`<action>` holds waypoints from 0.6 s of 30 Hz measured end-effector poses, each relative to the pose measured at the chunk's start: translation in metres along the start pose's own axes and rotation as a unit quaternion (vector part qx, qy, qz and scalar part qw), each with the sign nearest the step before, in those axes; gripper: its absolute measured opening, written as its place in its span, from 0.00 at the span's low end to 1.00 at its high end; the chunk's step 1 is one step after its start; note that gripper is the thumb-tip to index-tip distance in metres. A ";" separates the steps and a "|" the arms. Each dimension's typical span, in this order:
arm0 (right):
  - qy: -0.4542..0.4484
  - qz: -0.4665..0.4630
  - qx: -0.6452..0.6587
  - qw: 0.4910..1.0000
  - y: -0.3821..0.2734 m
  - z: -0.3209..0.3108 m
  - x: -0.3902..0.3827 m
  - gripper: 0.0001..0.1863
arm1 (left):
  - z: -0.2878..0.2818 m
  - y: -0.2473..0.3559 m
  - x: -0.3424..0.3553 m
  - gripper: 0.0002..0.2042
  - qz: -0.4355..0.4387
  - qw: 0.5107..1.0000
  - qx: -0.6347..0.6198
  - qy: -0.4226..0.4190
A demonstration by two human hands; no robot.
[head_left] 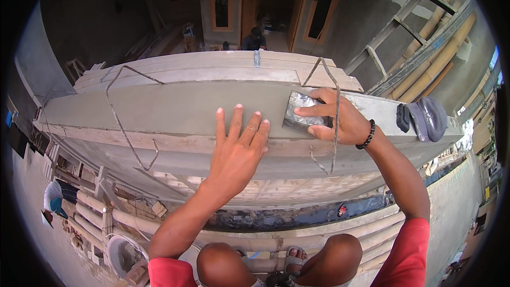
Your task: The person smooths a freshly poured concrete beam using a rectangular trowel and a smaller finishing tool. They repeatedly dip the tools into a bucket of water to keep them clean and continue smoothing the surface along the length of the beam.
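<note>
A long ledge of smooth grey mortar runs across in front of me, with a pale board along its near edge. My left hand rests on the near edge, fingers spread and stretched out, holding nothing. To its right, my right hand grips a grey rectangular smoothing block that lies on the mortar. Its thumb and fingers press on the block's top and side. A bent metal rod crosses in front of the right hand. Another bent rod spans the ledge at the left.
A grey rounded bundle sits on the ledge's right end. Bamboo poles lie under my feet, with a bucket at lower left. A ladder leans at upper right. Beyond the ledge is another person.
</note>
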State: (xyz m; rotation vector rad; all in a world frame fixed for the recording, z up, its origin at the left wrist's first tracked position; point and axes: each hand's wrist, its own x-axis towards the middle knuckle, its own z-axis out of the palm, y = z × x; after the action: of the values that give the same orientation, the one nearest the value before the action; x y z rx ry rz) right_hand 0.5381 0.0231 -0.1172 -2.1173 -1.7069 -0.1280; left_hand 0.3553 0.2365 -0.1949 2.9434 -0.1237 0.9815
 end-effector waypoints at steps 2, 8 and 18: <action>-0.032 -0.048 0.000 0.998 0.000 -0.008 -0.009 0.22 | -0.003 -0.006 -0.005 0.28 -0.003 1.000 0.009 -0.002; 0.017 0.001 -0.026 1.000 0.000 0.008 0.012 0.23 | 0.000 0.000 -0.004 0.28 -0.012 1.000 -0.006 0.005; 0.005 0.010 0.002 1.000 0.004 0.002 0.010 0.23 | -0.006 0.006 -0.001 0.28 -0.022 1.000 -0.008 -0.015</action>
State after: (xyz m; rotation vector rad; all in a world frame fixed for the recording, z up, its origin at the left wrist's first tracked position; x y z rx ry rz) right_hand 0.5442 0.0324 -0.1165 -2.1266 -1.6776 -0.1279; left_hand 0.3500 0.2314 -0.1907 2.9334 -0.0685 0.9259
